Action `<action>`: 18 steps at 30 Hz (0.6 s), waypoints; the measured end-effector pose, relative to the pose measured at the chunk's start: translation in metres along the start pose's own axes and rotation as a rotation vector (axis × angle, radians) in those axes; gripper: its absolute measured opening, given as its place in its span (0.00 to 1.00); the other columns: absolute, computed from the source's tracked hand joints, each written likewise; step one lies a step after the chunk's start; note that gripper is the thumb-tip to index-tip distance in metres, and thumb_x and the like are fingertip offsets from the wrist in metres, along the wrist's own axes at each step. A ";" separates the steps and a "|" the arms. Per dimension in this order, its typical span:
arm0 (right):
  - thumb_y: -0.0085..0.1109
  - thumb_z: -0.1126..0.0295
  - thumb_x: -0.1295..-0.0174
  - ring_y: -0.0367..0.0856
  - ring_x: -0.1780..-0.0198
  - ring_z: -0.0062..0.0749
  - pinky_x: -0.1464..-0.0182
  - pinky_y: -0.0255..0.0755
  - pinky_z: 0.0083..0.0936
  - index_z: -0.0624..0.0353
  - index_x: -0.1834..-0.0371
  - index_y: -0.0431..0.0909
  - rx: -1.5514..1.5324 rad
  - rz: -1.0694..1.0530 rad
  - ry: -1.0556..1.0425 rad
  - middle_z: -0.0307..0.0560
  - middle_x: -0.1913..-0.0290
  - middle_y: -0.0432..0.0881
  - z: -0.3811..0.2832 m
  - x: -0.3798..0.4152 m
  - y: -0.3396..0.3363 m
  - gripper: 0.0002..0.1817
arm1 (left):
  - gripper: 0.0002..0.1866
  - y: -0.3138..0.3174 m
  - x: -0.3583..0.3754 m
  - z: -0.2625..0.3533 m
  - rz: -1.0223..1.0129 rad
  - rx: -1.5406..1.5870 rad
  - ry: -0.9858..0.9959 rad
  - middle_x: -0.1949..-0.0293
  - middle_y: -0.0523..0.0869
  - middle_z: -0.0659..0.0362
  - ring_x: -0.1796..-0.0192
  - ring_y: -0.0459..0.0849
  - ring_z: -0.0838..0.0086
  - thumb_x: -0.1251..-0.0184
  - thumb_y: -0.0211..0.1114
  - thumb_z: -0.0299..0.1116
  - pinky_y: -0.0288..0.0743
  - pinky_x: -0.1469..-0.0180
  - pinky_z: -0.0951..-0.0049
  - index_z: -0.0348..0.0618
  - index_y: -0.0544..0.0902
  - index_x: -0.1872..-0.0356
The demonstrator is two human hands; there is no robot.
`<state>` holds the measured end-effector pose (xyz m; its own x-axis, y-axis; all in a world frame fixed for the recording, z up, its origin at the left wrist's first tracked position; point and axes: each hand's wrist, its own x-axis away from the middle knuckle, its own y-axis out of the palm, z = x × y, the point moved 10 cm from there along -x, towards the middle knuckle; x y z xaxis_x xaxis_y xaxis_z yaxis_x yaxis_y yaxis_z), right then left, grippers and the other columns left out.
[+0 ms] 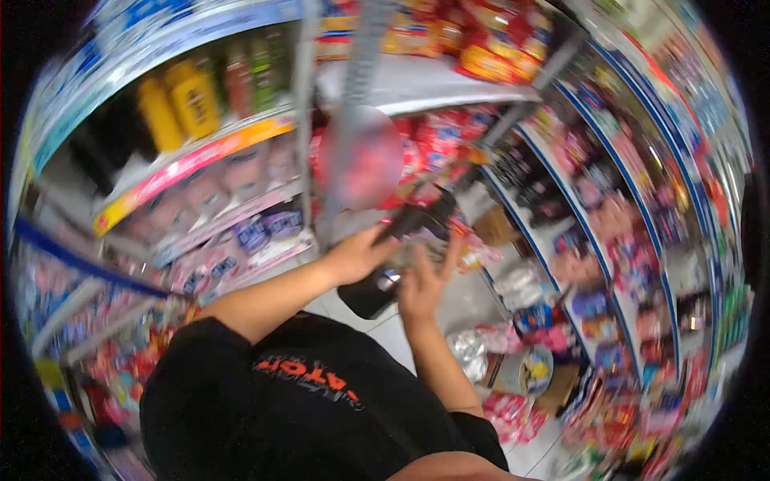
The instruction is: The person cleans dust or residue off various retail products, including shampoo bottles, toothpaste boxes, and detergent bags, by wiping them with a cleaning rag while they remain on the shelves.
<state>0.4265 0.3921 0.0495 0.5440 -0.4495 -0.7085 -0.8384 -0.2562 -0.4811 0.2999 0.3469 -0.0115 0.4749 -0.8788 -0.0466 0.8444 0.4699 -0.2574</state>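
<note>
Head view: floor [393,337] shows between shelf edges [192,170]; left hand [360,255] grasps black item [370,295]; right hand [425,280] spreads over it, grip unclear.

The left forearm [269,297] slants across in front of the torso, bare below the elbow, to a left hand [358,255] closed in a grip, some of its fingers hidden. The right forearm [441,369] reaches up more steeply, and the right hand [425,284] (slightly blurred) shows its back, fingers spread and pointing forward, just beside the left.
</note>
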 end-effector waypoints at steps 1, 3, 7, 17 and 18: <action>0.51 0.74 0.51 0.42 0.31 0.57 0.33 0.37 0.43 0.58 0.50 0.75 -0.099 0.031 0.061 0.66 0.33 0.46 0.006 -0.002 0.003 0.21 | 0.28 -0.008 0.010 0.009 -0.014 0.064 0.100 0.64 0.80 0.52 0.62 0.78 0.69 0.41 0.57 0.52 0.70 0.58 0.71 0.39 0.71 0.49; 0.43 0.73 0.46 0.49 0.33 0.58 0.34 0.42 0.42 0.64 0.49 0.72 -0.155 0.151 -0.019 0.67 0.34 0.47 -0.002 -0.012 0.004 0.20 | 0.35 -0.027 0.025 -0.005 -0.098 -0.025 0.000 0.59 0.79 0.52 0.57 0.77 0.68 0.50 0.64 0.55 0.69 0.55 0.69 0.38 0.69 0.47; 0.40 0.63 0.36 0.57 0.37 0.52 0.38 0.52 0.42 0.64 0.48 0.68 -0.178 0.197 -0.109 0.63 0.37 0.56 -0.022 -0.024 0.041 0.19 | 0.42 -0.118 0.053 -0.006 0.057 0.014 0.086 0.52 0.75 0.52 0.48 0.73 0.69 0.60 0.74 0.42 0.67 0.47 0.69 0.37 0.64 0.43; 0.43 0.72 0.40 0.64 0.42 0.48 0.42 0.59 0.39 0.69 0.52 0.70 -0.134 0.015 0.352 0.60 0.43 0.64 0.048 0.037 0.155 0.16 | 0.39 -0.439 0.199 -0.033 1.170 -0.154 0.328 0.50 0.73 0.51 0.52 0.76 0.70 0.61 0.72 0.24 0.70 0.49 0.73 0.35 0.60 0.44; 0.43 0.72 0.40 0.65 0.43 0.48 0.43 0.61 0.39 0.69 0.52 0.70 -0.262 0.011 0.437 0.60 0.43 0.63 0.060 0.049 0.169 0.16 | 0.39 -0.453 0.217 -0.030 1.315 -0.206 0.408 0.51 0.73 0.51 0.53 0.77 0.69 0.61 0.72 0.23 0.70 0.49 0.73 0.34 0.59 0.45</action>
<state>0.3130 0.3782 -0.0973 0.5170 -0.7550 -0.4033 -0.8548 -0.4308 -0.2893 0.0128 -0.0598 0.0662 0.7475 0.2146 -0.6286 -0.2286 0.9717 0.0599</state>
